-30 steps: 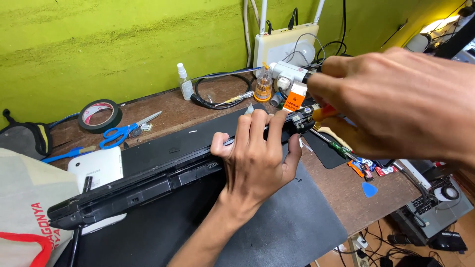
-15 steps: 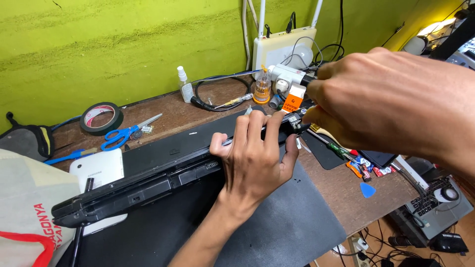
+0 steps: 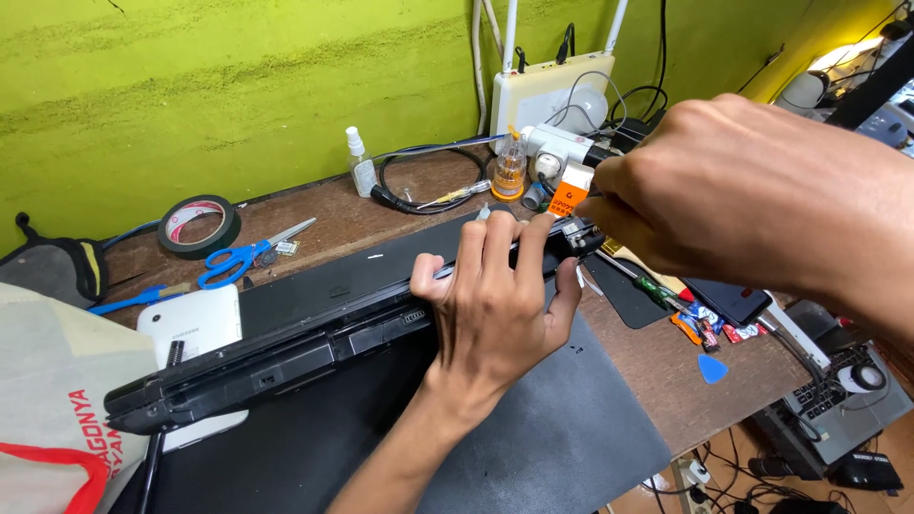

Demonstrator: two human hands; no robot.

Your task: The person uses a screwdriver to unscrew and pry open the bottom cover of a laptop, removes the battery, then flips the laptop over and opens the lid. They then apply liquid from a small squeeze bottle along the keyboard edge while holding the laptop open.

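Observation:
A black laptop (image 3: 286,347) lies tilted on its edge across a dark grey mat (image 3: 571,428) on the wooden desk. My left hand (image 3: 495,290) grips the laptop's upper edge near its right end, fingers curled over the far side and thumb on the near side. My right hand (image 3: 733,200) comes in from the right, its fingertips pinched together at the laptop's right hinge corner (image 3: 579,233). Whatever sits between those fingertips is hidden by the hand.
Behind the laptop are a tape roll (image 3: 198,224), blue scissors (image 3: 243,259), a white device (image 3: 190,319), a spray bottle (image 3: 359,167), a coiled black cable (image 3: 419,181), an amber bottle (image 3: 510,169), an orange box (image 3: 571,198) and a white router (image 3: 550,95). A screwdriver (image 3: 657,286) and blue pick (image 3: 711,367) lie at right.
My right hand has shifted slightly left and lower, closer onto the laptop's hinge corner. My left hand keeps the same grip on the laptop's edge.

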